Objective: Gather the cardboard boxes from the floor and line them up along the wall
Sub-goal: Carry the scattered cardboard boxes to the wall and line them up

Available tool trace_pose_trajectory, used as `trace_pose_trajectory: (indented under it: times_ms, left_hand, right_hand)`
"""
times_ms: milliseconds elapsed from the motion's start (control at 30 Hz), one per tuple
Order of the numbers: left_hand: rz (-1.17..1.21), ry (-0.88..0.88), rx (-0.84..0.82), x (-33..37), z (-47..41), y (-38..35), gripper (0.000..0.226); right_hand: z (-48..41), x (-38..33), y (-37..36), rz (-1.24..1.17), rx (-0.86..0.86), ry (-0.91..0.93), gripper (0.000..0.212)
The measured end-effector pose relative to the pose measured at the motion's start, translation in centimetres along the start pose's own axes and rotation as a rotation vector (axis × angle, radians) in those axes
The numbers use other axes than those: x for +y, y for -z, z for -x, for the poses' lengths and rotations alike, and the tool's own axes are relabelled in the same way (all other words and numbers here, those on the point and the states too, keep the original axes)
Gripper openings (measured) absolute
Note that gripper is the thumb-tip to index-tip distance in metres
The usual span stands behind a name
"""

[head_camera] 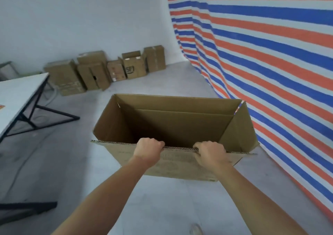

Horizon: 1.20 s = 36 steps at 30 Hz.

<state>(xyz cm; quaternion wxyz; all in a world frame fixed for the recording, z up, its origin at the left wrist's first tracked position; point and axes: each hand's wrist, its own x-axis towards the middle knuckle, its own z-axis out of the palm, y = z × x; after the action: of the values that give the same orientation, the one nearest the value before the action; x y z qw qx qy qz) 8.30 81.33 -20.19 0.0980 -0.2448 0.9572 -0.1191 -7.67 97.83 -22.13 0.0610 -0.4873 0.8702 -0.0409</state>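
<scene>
Fingers [155,142] of left hand [148,149] & right hand [210,153] clench near rim of open brown cardboard box [171,124]; keep it level, put beside brown box row [93,72] at white wall [72,18].

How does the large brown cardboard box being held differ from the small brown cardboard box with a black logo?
The large box is gripped at its near rim by the left hand and right hand; the logo box stands untouched in the row by the white wall. The large box looks much wider than the logo box. Both are open-topped.
</scene>
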Motion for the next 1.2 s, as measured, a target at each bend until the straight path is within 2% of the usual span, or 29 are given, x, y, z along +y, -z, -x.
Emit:
trace_pose_trajectory:
  times_ms: [267, 533, 700, 833, 1067, 1200]
  left_hand:
    - [0.08, 0.206, -0.084, -16.0, -11.9, -1.8, 0.021]
    - [0.134, 0.379, -0.11, -36.2, -20.6, -9.1, 0.023]
    - [0.145, 0.364, -0.118, -48.5, -28.6, -12.4, 0.024]
    - [0.112, 0.272, -0.087, -56.6, -36.3, -11.1, 0.026]
    - [0.067, 0.197, -0.101, -65.8, -53.1, -12.4, 0.019]
    - [0.051, 0.179, -0.123, -71.3, -65.1, -13.6, 0.022]
  right_hand:
    - [-23.7, -7.2, 1.3, 0.001, -0.082, 0.253, 0.024]
    - [-45.4, -22.2, -1.0, 0.059, -0.098, 0.413, 0.025]
    - [-57.8, -29.4, -1.2, 0.082, -0.113, 0.395, 0.024]
    - [-66.8, -32.0, 0.8, 0.053, -0.099, 0.345, 0.024]
    - [-83.4, -32.2, 1.3, 0.031, -0.08, 0.241, 0.032]
    - [-96.2, -31.4, 0.6, 0.02, -0.109, 0.21, 0.038]
